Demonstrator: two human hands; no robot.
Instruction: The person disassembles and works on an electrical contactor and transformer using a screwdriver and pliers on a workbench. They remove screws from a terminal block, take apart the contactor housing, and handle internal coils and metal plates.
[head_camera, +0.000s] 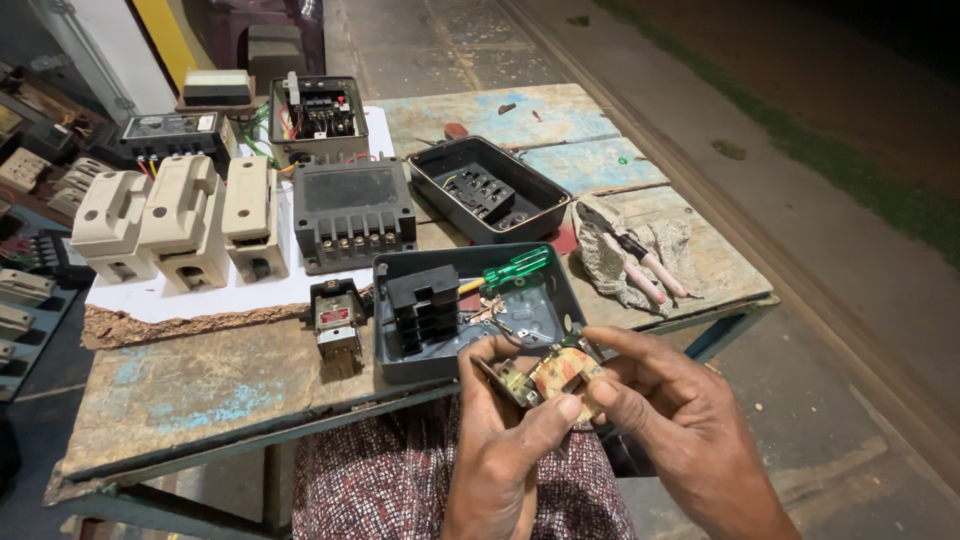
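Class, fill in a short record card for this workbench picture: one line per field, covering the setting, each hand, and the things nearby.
Setting: worn wooden table outdoors, beside a paved path
Left hand: fingers grip a small coil part with metal brackets
Right hand: fingers pinch the same part from the other side
Nearest item: open grey box with a black terminal block inside
On the box: green-handled screwdriver
To the right: pliers lying on a rag
Further back: three cream fuse holders, second open black box
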